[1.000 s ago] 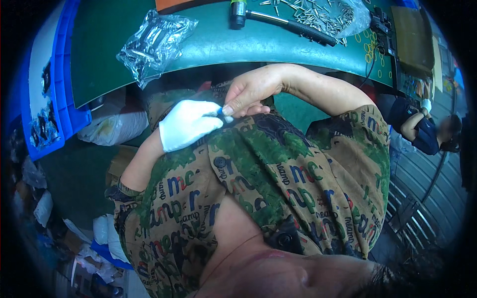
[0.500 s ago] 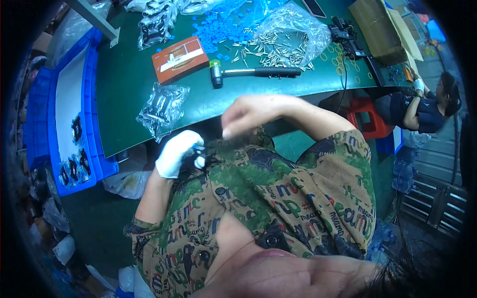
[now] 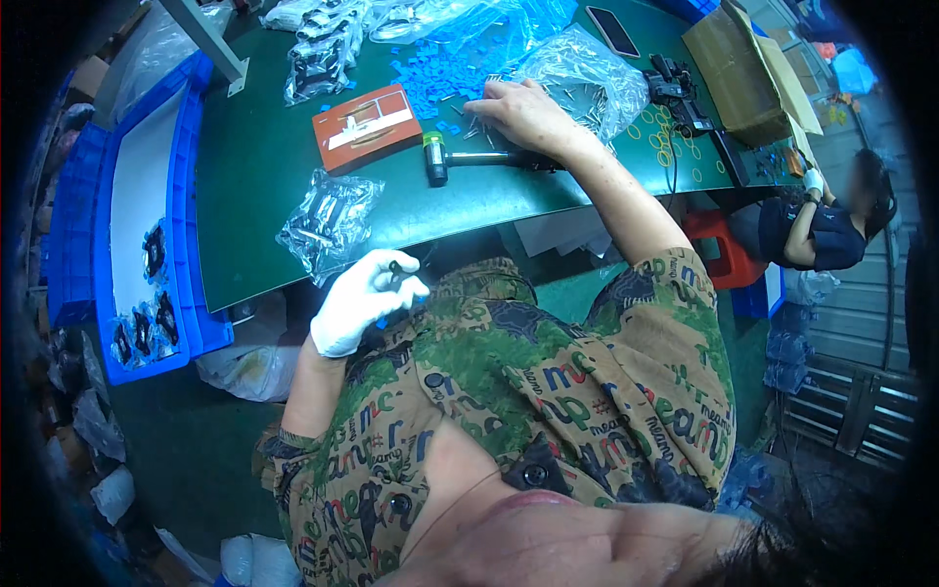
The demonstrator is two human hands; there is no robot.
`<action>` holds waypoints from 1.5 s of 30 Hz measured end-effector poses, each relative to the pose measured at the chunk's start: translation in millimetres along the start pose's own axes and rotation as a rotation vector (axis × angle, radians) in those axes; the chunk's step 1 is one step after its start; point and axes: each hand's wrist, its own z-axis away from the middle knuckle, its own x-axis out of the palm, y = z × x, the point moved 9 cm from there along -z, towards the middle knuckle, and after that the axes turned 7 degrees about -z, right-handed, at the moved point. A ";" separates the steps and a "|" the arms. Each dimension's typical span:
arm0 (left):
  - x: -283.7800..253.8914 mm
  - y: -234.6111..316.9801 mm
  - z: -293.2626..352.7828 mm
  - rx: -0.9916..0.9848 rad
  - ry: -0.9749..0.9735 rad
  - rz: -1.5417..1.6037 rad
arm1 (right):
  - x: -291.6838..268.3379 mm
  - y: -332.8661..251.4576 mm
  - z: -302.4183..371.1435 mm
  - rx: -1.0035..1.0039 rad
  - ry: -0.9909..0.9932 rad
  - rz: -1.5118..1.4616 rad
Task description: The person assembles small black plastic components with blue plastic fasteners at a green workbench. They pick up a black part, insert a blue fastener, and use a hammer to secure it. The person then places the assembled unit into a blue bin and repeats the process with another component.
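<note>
My left hand (image 3: pixel 360 305), in a white glove, is closed around a small dark part (image 3: pixel 395 277) in front of the table edge. Its fingers hide most of that part. Across the green table (image 3: pixel 249 196), my bare right hand (image 3: pixel 525 112) reaches to the loose metal pins (image 3: pixel 594 106), its fingers apart over the near-left side of the pile. Small blue pieces (image 3: pixel 425 76) lie scattered just beyond its fingertips. Under my right wrist runs the handle of a mallet (image 3: pixel 435 161) with a black and yellow-green head.
A red box (image 3: pixel 368 130) and a clear bag of dark parts (image 3: pixel 331 220) lie left of the mallet. Rubber bands (image 3: pixel 665 147), a phone (image 3: pixel 614 32) and a cardboard box (image 3: pixel 729 73) are farther right. A blue crate (image 3: pixel 186 293) stands left; a co-worker (image 3: pixel 831 230) sits right.
My right hand has moved from beside my left hand, forward and right, to the metal pins. My left hand has risen slightly and turned, still holding the small dark part.
</note>
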 end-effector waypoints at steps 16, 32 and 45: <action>-12.5 -6.3 -14.5 -0.003 0.355 -0.230 | 6.2 -16.1 5.9 0.026 -0.076 0.141; -10.9 -11.2 -21.1 -0.016 0.340 -0.205 | -5.5 1.6 15.7 0.012 0.024 -0.021; -7.0 -14.6 -21.9 -0.052 0.344 -0.200 | 5.2 -14.8 12.0 -0.170 -0.180 -0.186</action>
